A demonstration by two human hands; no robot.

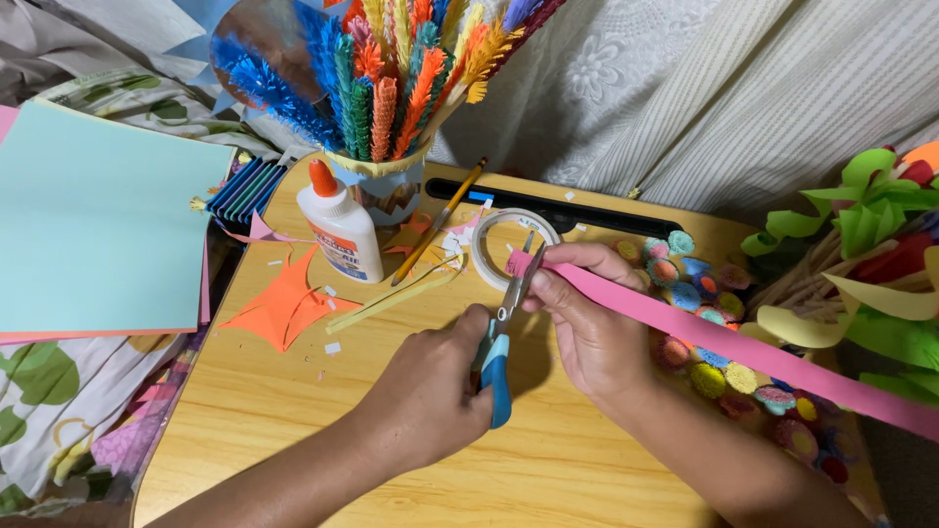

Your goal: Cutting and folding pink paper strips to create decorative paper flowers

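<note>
While the wooden desk (293,430) carried the whole spread, a large pale blue sheet of paper (98,225) lay over its far left edge, and a cup of bright fringed paper stems (391,88) stood at the far middle. Right of centre, a long pink paper strip (704,337) ran from the right side of the scene inward to the middle of the desk, flat and even in width, its inner end snipped into a short fringe. The right hand (587,328) pinched that strip near its end, fingers closed on it. The left hand (435,391) worked blue-handled scissors (504,332), fingers curled through the handles, blades parted at the strip's tip. To cut well, the strip seemingly wanted to be kept taut and fed steadily, with each snip stopping short of the far edge and the spacing kept even. Left of the hands stood a white glue bottle (340,230) with an orange cap, near an orange paper scrap (284,308), a tape roll (504,240) and a pencil (440,220).
</note>
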